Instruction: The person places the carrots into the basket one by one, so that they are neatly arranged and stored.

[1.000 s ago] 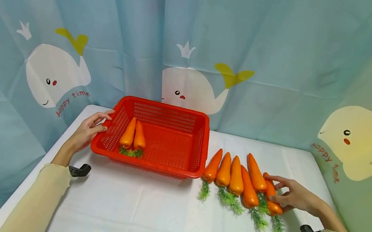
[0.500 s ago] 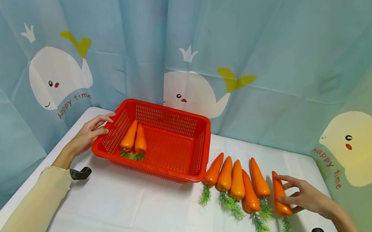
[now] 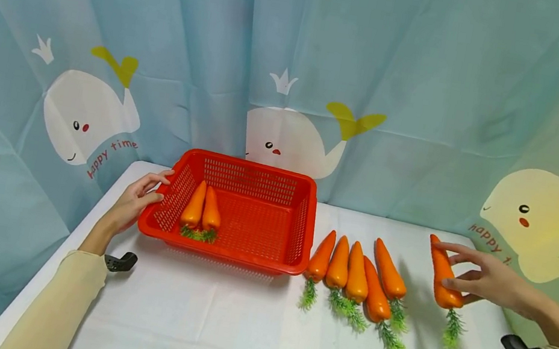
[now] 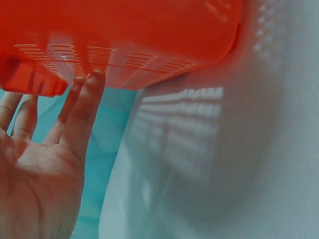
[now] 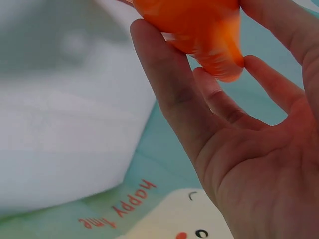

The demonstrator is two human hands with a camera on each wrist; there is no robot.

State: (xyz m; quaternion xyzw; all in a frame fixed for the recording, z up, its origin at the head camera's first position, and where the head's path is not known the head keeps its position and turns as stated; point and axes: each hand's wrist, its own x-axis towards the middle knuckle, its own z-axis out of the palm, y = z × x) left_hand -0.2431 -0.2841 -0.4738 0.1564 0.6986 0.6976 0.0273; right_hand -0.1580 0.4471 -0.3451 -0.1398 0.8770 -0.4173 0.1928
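My right hand (image 3: 497, 281) pinches an orange carrot (image 3: 442, 273) between thumb and fingers, over the table's right side. The carrot tilts, tip up and left, green fronds hanging below. In the right wrist view its orange body (image 5: 214, 30) shows between the fingers. At the left end of a red plastic basket (image 3: 223, 252), my left hand (image 3: 131, 200) touches the rim with spread, fairly straight fingers. In the left wrist view, two fingertips lie against the slotted basket wall (image 4: 164, 30). Two carrots (image 3: 201, 210) lie side by side inside the basket's left part.
Several more carrots (image 3: 355, 275) with green fronds lie in a row on the white table (image 3: 231, 338), right of the basket. A blue curtain (image 3: 420, 50) printed with whales hangs behind and beside the table.
My right hand has lifted the rightmost carrot off the table, away from the row, up and to the right. My left hand has stayed at the basket rim.
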